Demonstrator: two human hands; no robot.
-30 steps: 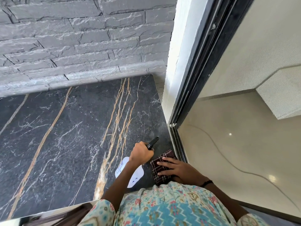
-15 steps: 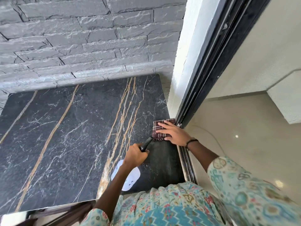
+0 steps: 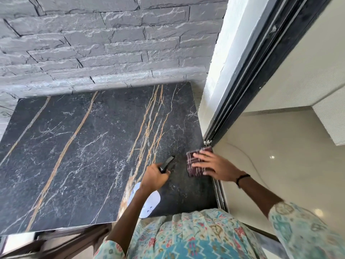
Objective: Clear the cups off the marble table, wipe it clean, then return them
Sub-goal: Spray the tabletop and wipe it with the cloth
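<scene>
**benchwatcher:** What's changing compared with the frame half a second back?

**me (watching the head feed remotely):** Not a lot, honestly. The right hand (image 3: pixel 214 164) is sitting a bit nearer the person now, dragging the plaid cloth (image 3: pixel 197 163) back along the right edge of the marble table (image 3: pixel 74 156). Half a second ago the cloth was lying further up that edge, closer to the bottom of the dark door frame (image 3: pixel 265 77); a second ago it was down by the near corner, so it's going up and back. The left hand (image 3: pixel 155 177) is barely shifting at all.

**benchwatcher:** And the hands themselves?

**me:** The right one is lying flat, fingers straight and spread, pressing the cloth onto the stone. The left one is curling round a dark spray nozzle (image 3: pixel 167 163), with the white bottle (image 3: pixel 149 204) showing under the forearm near the front edge.

**benchwatcher:** How's the table looking?

**me:** It's black marble with white veins and several orange-gold streaks running front to back. It's butting up against the grey stone wall (image 3: pixel 93 43) at the back, with its right edge running beside the door track. The cloth is dark maroon with pale check lines, folded into a small pad, touching the tabletop right at that edge.
</scene>
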